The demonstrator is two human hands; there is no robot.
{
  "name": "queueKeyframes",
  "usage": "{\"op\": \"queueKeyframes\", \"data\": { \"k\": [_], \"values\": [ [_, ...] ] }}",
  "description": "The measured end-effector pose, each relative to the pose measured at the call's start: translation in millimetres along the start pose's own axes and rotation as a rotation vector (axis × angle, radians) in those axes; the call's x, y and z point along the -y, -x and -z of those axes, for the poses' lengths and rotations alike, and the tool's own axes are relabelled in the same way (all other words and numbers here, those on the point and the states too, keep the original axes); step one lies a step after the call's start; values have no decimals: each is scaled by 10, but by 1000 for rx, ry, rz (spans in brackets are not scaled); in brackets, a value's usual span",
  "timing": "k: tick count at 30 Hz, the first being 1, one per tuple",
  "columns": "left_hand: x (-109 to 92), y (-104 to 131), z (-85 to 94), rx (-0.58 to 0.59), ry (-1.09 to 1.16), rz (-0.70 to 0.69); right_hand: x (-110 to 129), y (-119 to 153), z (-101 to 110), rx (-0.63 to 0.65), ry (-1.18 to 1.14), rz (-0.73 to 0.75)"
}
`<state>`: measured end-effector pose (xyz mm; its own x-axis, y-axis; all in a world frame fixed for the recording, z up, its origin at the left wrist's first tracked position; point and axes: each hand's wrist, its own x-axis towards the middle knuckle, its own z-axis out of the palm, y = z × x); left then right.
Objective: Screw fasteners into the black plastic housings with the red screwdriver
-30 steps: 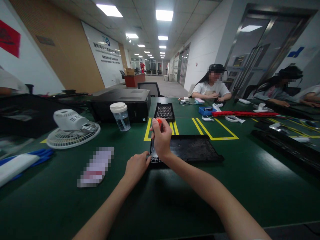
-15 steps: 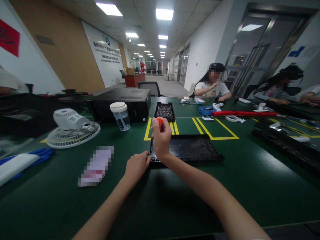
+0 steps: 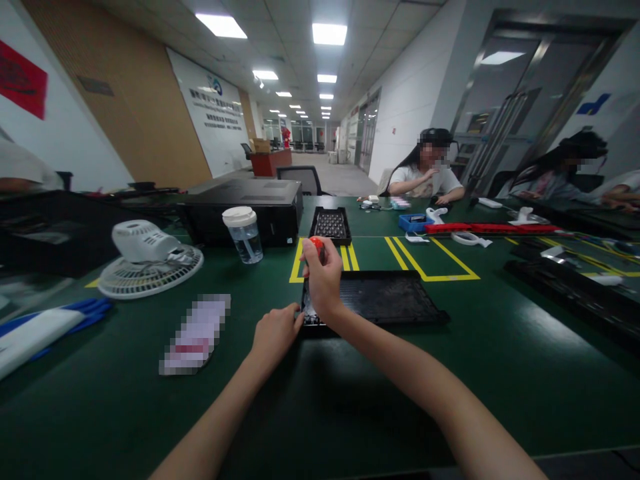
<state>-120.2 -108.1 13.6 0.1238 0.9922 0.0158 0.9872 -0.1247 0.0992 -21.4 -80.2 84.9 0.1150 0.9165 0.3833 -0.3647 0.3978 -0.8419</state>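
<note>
Right hand (image 3: 325, 275) closed on red-topped tool (image 3: 317, 244), over black tray's (image 3: 393, 298) left end.
Left hand (image 3: 277, 331) at tray's near-left corner, fingertips touching edge; grip, if any, cannot be told.

Singles across one bench (image 3: 400, 400), with four people (image 3: 425, 183) partly in view.
One fan (image 3: 145, 243), one cup (image 3: 243, 237), one red-topped tool (image 3: 317, 245), one black panel (image 3: 390, 299) at the middle, one studded tray (image 3: 331, 225), one blue bin (image 3: 410, 224), one long red strip (image 3: 470, 228); small parts and cables at the right are too cluttered to count.
</note>
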Motion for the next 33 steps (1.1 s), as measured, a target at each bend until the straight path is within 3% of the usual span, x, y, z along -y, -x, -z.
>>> {"op": "queueKeyframes", "data": {
  "k": [3,8,11,16,21,27,33],
  "values": [
    [9,-13,-19,-4,-2,8,-47,-45,51,-75,-17,98],
    [18,-19,-35,2,9,15,-70,-122,218,20,-159,36],
    [15,-14,-29,-6,20,11,-30,-173,340,161,-205,-13],
    [17,-16,-22,-3,24,10,54,-307,520,538,-247,-150],
    [23,-26,-36,-11,23,3,69,-543,655,809,-239,-268],
    [29,-19,-35,-2,20,13,-89,-867,755,1006,-320,-272],
    [27,-31,-33,1,-5,14,-146,-971,644,1112,-446,-266]
  ]
}}
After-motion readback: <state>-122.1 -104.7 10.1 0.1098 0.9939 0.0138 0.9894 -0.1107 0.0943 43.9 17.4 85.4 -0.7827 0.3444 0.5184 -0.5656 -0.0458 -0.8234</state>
